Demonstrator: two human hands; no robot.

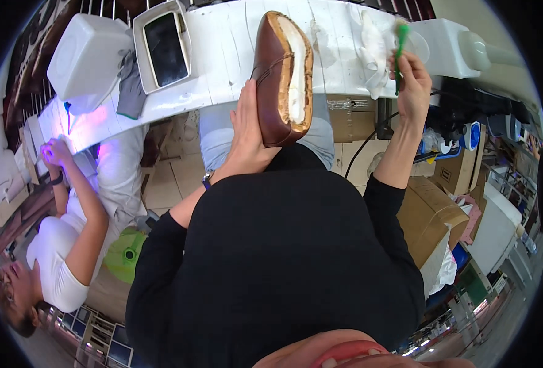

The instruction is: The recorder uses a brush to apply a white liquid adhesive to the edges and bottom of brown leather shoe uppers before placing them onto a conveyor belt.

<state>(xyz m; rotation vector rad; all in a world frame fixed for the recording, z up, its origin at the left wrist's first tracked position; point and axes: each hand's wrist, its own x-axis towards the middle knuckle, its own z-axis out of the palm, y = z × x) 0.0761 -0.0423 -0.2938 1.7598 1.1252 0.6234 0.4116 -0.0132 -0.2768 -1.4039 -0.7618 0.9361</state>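
A brown leather shoe upper (268,80) rests on its side at the table's near edge. Its unsoled bottom faces right, showing a pale centre strip inside a rough tan border. My left hand (247,132) steadies it, with the fingers flat along the leather side and the thumb under the heel end. Off to the right, my right hand (414,78) pinches a green-handled brush (401,46) held upright, apart from the shoe. The brush's head is near a round white dish or opening (417,48). A crumpled white cloth (374,46) lies between shoe and brush.
A white worktable (222,37) spans the far side. On it stand a white tub (84,61), a tray with dark contents (164,49), a grey glove (130,86) and a white jug (449,49). A co-worker (69,245) sits at left. Cardboard boxes (428,214) stand at right.
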